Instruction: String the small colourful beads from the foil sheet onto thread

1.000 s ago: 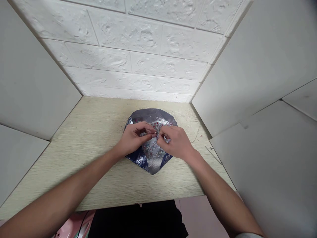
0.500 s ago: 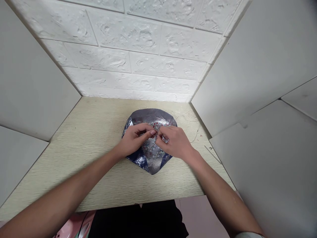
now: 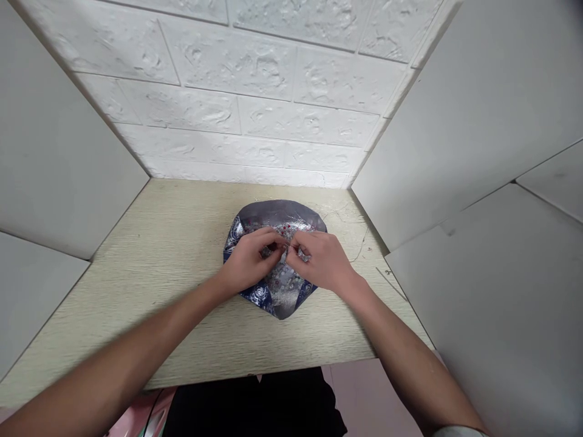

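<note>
A blue-and-silver bag (image 3: 259, 294) with a shiny lining lies opened out on the table. Many small beads (image 3: 286, 276) in clear, pale and red colours rest inside it. Above the beads, my left hand (image 3: 255, 258) has its thumb and fingertips drawn together, close to the right hand's fingertips. My right hand (image 3: 319, 255) is pinched, thumb against the curled forefinger. A thin pale strand seems to run between the two sets of fingertips. It is too small to tell what it is, and whatever lies within each pinch is hidden.
Loose thin thread (image 3: 363, 246) trails over the table (image 3: 182, 243) right of the bag. A thin grey strip (image 3: 390, 283) and small bits lie near the right panel (image 3: 483, 273). A white brick-patterned wall (image 3: 268, 121) closes the back, and another grey panel (image 3: 59, 133) the left.
My left thumb has drawn back and down from the fingertips, and the left fingers have shifted slightly. My right hand stays almost where it was, still pinched.
</note>
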A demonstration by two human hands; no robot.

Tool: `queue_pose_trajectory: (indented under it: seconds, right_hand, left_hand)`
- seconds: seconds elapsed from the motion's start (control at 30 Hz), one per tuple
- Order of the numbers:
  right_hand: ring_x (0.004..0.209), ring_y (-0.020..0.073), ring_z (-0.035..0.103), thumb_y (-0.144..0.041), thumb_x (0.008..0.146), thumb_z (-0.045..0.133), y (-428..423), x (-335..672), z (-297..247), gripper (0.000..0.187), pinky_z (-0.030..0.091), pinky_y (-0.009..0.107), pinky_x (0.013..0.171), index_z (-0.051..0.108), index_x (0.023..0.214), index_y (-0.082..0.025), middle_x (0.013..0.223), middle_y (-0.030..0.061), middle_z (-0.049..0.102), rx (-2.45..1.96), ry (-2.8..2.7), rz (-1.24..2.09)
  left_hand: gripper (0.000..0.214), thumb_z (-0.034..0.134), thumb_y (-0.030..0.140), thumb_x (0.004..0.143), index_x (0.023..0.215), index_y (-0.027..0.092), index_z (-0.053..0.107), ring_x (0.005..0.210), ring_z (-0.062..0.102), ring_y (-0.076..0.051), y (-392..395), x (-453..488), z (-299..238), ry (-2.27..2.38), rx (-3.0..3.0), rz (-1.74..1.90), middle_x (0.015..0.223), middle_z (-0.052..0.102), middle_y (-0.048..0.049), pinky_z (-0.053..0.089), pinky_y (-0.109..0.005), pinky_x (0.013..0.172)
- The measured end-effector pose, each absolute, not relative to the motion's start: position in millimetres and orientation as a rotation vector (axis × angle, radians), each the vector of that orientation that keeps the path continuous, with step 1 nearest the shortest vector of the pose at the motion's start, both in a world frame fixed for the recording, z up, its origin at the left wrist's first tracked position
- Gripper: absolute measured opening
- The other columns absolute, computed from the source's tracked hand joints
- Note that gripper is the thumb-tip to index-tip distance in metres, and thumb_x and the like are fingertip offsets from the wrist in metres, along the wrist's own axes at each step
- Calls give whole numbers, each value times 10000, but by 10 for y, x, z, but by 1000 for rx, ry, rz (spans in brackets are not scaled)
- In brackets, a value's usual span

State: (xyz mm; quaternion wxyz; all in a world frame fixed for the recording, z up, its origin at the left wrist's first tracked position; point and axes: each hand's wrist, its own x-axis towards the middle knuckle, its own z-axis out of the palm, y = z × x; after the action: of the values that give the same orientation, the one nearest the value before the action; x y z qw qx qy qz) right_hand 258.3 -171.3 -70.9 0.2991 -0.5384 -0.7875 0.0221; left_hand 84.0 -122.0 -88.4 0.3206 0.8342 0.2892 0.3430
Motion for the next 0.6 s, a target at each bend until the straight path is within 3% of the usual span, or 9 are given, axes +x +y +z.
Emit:
queue_pose_trajectory:
  seconds: [0.23, 0.43, 0.6]
  right_hand:
    - [488, 88, 382, -277, 813, 469, -1687, 2598, -722, 174, 229, 233, 503, 519, 668, -196, 530, -43, 482, -1640, -1919, -14]
    - [486, 84, 389, -273, 822, 461, -1685, 2598, -733, 180, 222, 231, 505, 496, 664, -195, 522, -44, 486, -1631, -1934, -50]
    - [487, 86, 398, -265, 829, 459, -1688, 2590, -742, 183, 219, 235, 510, 501, 665, -194, 530, -38, 511, -1626, -1957, -53]
  left_hand:
    - [255, 476, 41, 784, 934, 128, 663, 901, 556, -196, -1232, 827, -894, 878, 2559, 875, 923, 591, -77, 470, -319, 795]
    - [194, 582, 295, 821, 885, 149, 692, 871, 532, -258, -1160, 700, -738, 874, 3046, 574, 922, 603, -99, 444, -391, 732]
    - [212, 551, 313, 876, 869, 157, 695, 835, 553, -242, -1103, 688, -772, 894, 3149, 462, 885, 622, -91, 422, -372, 701]
